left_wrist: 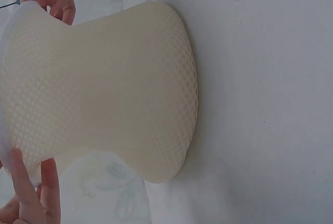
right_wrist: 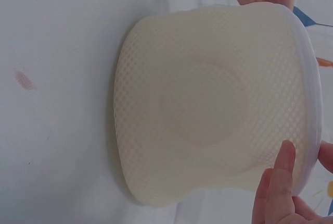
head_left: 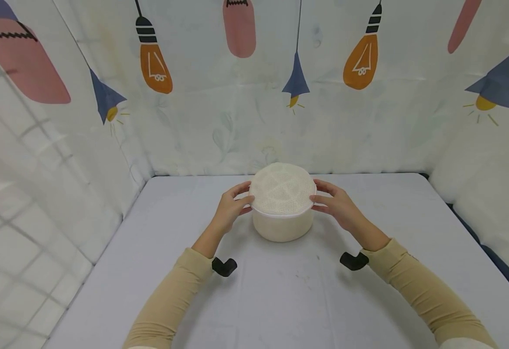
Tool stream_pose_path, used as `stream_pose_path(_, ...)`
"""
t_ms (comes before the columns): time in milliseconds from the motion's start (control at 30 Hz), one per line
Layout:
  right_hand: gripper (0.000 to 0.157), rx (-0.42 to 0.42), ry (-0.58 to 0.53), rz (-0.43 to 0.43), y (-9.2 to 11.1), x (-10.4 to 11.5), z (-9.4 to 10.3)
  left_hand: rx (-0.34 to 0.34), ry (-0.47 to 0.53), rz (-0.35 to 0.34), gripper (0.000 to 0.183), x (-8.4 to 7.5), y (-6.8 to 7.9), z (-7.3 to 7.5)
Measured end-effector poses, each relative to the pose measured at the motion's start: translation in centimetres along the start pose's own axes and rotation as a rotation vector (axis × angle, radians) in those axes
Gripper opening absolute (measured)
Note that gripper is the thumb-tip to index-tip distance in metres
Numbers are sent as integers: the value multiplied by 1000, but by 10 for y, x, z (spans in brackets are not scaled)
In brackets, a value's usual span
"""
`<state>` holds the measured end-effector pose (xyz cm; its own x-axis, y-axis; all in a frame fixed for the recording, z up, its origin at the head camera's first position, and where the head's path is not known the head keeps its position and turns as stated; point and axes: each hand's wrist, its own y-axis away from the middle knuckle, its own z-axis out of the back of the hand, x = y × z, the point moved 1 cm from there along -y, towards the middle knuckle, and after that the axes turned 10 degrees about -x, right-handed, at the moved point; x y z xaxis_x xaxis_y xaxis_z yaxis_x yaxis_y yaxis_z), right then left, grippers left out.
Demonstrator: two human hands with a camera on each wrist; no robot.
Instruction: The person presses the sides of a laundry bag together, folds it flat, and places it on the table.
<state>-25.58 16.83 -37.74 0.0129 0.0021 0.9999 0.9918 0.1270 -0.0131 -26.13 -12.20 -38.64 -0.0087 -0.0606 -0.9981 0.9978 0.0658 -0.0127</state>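
Note:
A cream, drum-shaped mesh laundry bag [head_left: 283,225] with a white rim stands near the far edge of the table, its round top facing up and towards me. My left hand [head_left: 233,202] pinches the rim on the left side, thumb near the top and fingers spread along the side. On the opposite side, my right hand [head_left: 334,203] pinches the rim in the same manner. In the left wrist view, the soft mesh wall [left_wrist: 104,88] curves inward at its middle. The right wrist view shows a faint circular outline through the mesh, and the right fingers [right_wrist: 281,187] against the wall.
A white cloth covers the table [head_left: 280,300]. Behind it hangs a pale curtain [head_left: 237,121] printed with lamps and bulbs, which also runs along both sides. A black wrist mount [head_left: 224,267] sits at the left cuff, another [head_left: 354,261] at the right.

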Motion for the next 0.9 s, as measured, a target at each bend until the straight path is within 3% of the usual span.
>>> stream_pose_path(233, 63, -10, 11, -40, 0, 2, -1, 0, 29, 3, 49, 0, 0, -1)
stream_pose_path(467, 63, -29, 27, -67, 0, 3, -2, 35, 5, 35, 52, -24, 17, -2)
stream_pose_path(733, 65, -28, 4, -70, -2, -5, 0, 13, 26, 47, 50, 1, 1, 0)
stream_pose_path(900, 66, -34, 2, -77, -1, -6, 0, -14, 8, 19, 49, 6, 0, -2)
